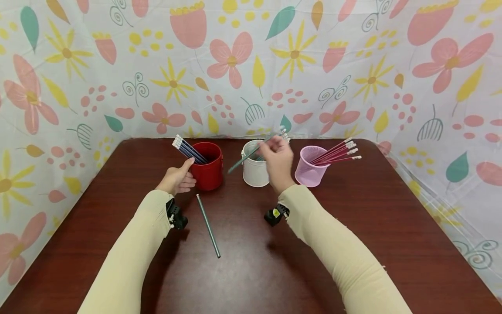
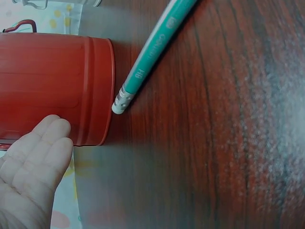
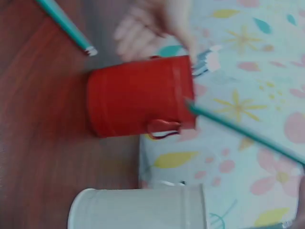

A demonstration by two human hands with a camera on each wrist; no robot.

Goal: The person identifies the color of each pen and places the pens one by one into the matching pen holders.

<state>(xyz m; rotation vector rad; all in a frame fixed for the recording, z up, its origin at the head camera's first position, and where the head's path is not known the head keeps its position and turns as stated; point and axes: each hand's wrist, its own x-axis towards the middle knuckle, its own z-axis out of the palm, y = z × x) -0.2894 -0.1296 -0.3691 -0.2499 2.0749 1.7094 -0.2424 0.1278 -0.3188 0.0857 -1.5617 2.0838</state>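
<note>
My left hand (image 1: pixel 178 178) is at the side of a red bucket (image 1: pixel 209 172), its thumb up at the rim and its fingers straight beside the wall. Dark blue pencils (image 1: pixel 188 148) with white erasers lean out of that bucket. Over the white bucket (image 1: pixel 256 173), my right hand (image 1: pixel 279 159) pinches a green pencil (image 1: pixel 240 163), which is tilted with its lower end toward the red bucket. Several green pencils stand in the white bucket, partly hidden behind the hand. Another green pencil (image 1: pixel 208 226) lies on the table, its eraser end near the red bucket.
A pink mesh cup (image 1: pixel 310 168) with several dark red pencils (image 1: pixel 339 153) leaning right stands beside the white bucket. The brown wooden table (image 1: pixel 243 283) ends at the back against a flower-patterned cloth (image 1: pixel 188 104).
</note>
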